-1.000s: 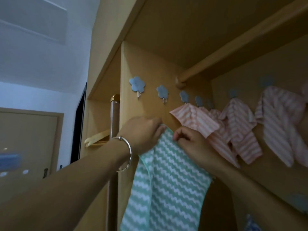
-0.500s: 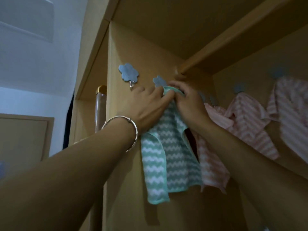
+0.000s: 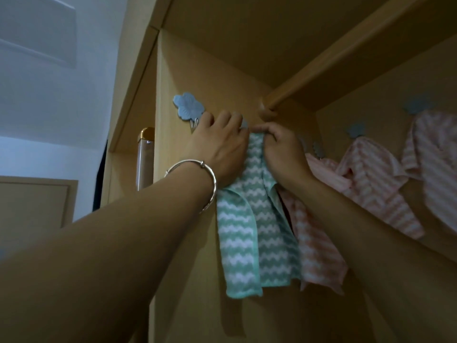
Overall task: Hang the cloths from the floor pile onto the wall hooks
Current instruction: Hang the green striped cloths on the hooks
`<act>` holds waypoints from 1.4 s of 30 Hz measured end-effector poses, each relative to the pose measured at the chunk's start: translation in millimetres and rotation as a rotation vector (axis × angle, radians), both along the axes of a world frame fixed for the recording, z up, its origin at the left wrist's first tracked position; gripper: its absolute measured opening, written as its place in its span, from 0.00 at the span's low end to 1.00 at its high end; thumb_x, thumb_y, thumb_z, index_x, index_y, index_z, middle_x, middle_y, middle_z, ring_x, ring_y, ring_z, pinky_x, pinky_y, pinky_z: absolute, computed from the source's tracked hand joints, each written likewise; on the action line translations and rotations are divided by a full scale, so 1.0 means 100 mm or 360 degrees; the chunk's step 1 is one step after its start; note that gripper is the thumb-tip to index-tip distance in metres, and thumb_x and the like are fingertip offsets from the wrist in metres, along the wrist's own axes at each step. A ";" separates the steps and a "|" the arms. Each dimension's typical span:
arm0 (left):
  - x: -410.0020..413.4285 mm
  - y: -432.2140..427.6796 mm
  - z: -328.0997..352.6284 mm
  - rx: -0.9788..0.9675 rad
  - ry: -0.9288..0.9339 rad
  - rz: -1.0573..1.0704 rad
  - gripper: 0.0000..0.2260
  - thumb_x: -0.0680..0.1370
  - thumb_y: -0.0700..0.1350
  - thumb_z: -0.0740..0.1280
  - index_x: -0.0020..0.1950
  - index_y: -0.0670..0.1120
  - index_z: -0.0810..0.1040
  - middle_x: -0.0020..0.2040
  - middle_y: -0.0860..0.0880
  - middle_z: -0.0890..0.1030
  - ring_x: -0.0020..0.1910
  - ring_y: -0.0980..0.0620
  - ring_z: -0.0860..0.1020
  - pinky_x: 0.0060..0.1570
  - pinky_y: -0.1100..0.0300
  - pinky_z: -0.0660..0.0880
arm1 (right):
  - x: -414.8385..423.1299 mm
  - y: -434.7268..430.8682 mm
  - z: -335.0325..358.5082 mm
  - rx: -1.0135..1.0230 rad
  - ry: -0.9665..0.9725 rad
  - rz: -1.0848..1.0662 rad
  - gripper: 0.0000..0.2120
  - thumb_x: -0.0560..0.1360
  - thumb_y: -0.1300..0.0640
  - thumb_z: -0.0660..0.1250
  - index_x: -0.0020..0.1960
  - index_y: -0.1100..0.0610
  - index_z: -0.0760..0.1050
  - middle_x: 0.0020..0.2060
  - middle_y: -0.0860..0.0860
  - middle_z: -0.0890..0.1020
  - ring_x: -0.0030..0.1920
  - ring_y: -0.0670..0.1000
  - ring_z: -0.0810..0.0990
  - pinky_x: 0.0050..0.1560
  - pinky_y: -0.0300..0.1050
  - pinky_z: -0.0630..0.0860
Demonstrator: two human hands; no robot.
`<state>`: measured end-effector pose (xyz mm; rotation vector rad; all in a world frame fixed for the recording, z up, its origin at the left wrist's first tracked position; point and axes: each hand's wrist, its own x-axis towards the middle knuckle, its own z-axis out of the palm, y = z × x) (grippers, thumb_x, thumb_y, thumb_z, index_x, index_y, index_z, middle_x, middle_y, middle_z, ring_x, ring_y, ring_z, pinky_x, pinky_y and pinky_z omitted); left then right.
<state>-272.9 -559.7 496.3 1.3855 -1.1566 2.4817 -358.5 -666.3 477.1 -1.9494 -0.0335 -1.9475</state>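
The right hand (image 3: 282, 152) is pinching the top edge of the green cloth (image 3: 252, 219), its fingers curling tight round a bunched fold of fabric right up against the side panel (image 3: 188, 70) of the wardrobe. The left hand (image 3: 217, 144) is meeting it from the other side. Its fingers are bending over the same top edge and gripping it, close against the right hand's fingers, while its palm is covering the cloth's upper left corner. A silver bangle (image 3: 197, 179) is sitting on the left wrist.

Between the two sets of knuckles a sliver of a blue hook (image 3: 244, 124) is peeking out, and the hands are holding the cloth's top right at it. Whether the cloth is caught on it I cannot tell. Below the hands the green cloth, zigzagged in white, is hanging against the panel in two folds, roughly midway between the panel's front edge and its back corner.

Toward the front edge, just beside the left knuckles, a flower hook (image 3: 188, 106) is showing its metal prongs. Toward the back corner a pink cloth (image 3: 319, 256) is hanging just beside the green one, partly behind the right forearm. On the back panel (image 3: 371, 243) a second pink cloth (image 3: 371, 179) is hanging under a small hook (image 3: 356, 129), and a third pink cloth (image 3: 435, 154) is hanging nearer the right edge. Overhead, a wooden rail (image 3: 346, 60) is running into the side panel just above the right hand.
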 end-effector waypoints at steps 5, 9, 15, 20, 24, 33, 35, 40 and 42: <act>-0.05 -0.08 0.08 -0.0100 -0.0013 -0.0181 0.13 0.68 0.41 0.51 0.42 0.45 0.75 0.36 0.45 0.76 0.33 0.45 0.75 0.32 0.59 0.67 | 0.04 -0.09 0.03 0.0013 -0.0099 0.0063 0.12 0.79 0.65 0.55 0.46 0.49 0.71 0.36 0.49 0.74 0.31 0.48 0.68 0.30 0.42 0.62; -0.03 -0.11 0.10 -0.0110 -0.0002 -0.0181 0.13 0.68 0.41 0.51 0.37 0.44 0.75 0.34 0.44 0.76 0.33 0.45 0.75 0.32 0.59 0.68 | 0.08 -0.09 0.03 -0.0001 -0.0039 0.0010 0.14 0.80 0.64 0.54 0.45 0.49 0.73 0.42 0.45 0.77 0.38 0.45 0.72 0.37 0.42 0.68; 0.00 -0.08 0.03 -0.0082 0.0041 -0.0033 0.09 0.67 0.44 0.58 0.34 0.45 0.76 0.36 0.46 0.76 0.36 0.45 0.75 0.34 0.57 0.68 | 0.13 -0.05 -0.03 0.0063 0.0050 0.0071 0.10 0.80 0.61 0.56 0.52 0.50 0.75 0.42 0.47 0.79 0.38 0.46 0.76 0.41 0.45 0.72; -0.01 -0.04 -0.04 0.0046 0.0138 -0.0041 0.09 0.67 0.46 0.61 0.34 0.44 0.79 0.39 0.46 0.77 0.39 0.45 0.76 0.37 0.56 0.70 | 0.11 -0.04 -0.12 0.0101 0.0124 0.0077 0.06 0.80 0.56 0.59 0.50 0.50 0.75 0.40 0.45 0.79 0.37 0.41 0.77 0.38 0.42 0.72; 0.02 -0.02 -0.15 0.0116 0.0221 -0.0034 0.14 0.69 0.47 0.57 0.37 0.45 0.81 0.39 0.48 0.80 0.40 0.45 0.77 0.41 0.55 0.70 | 0.08 0.01 -0.23 0.0055 0.0160 0.0014 0.05 0.80 0.54 0.60 0.46 0.49 0.73 0.38 0.42 0.76 0.41 0.42 0.75 0.41 0.38 0.68; -0.04 0.12 -0.53 0.0266 0.0493 0.0056 0.24 0.73 0.49 0.52 0.59 0.38 0.78 0.59 0.40 0.80 0.60 0.44 0.77 0.61 0.45 0.67 | 0.01 0.24 -0.58 0.0127 0.0305 0.0238 0.16 0.82 0.56 0.57 0.69 0.49 0.70 0.62 0.47 0.77 0.58 0.43 0.75 0.58 0.37 0.70; -0.04 0.15 -0.60 0.0272 0.0520 0.0097 0.24 0.74 0.49 0.52 0.62 0.38 0.76 0.61 0.39 0.78 0.62 0.43 0.76 0.62 0.44 0.68 | 0.02 0.28 -0.63 0.0136 0.0301 0.0250 0.17 0.82 0.56 0.56 0.70 0.48 0.68 0.63 0.46 0.76 0.58 0.42 0.73 0.56 0.35 0.68; -0.10 0.17 -0.83 0.0281 0.0593 0.0140 0.25 0.74 0.49 0.53 0.67 0.38 0.72 0.65 0.38 0.74 0.64 0.41 0.73 0.63 0.45 0.68 | 0.03 0.29 -0.84 0.0212 0.0307 0.0239 0.17 0.83 0.53 0.53 0.70 0.48 0.67 0.61 0.44 0.76 0.58 0.43 0.74 0.56 0.35 0.70; -0.13 0.17 -0.96 0.0329 0.0620 0.0104 0.26 0.73 0.49 0.53 0.67 0.38 0.72 0.65 0.38 0.74 0.65 0.40 0.72 0.63 0.44 0.68 | 0.02 0.27 -0.97 0.0238 0.0273 0.0269 0.16 0.83 0.53 0.53 0.69 0.47 0.69 0.61 0.43 0.76 0.60 0.42 0.74 0.61 0.38 0.69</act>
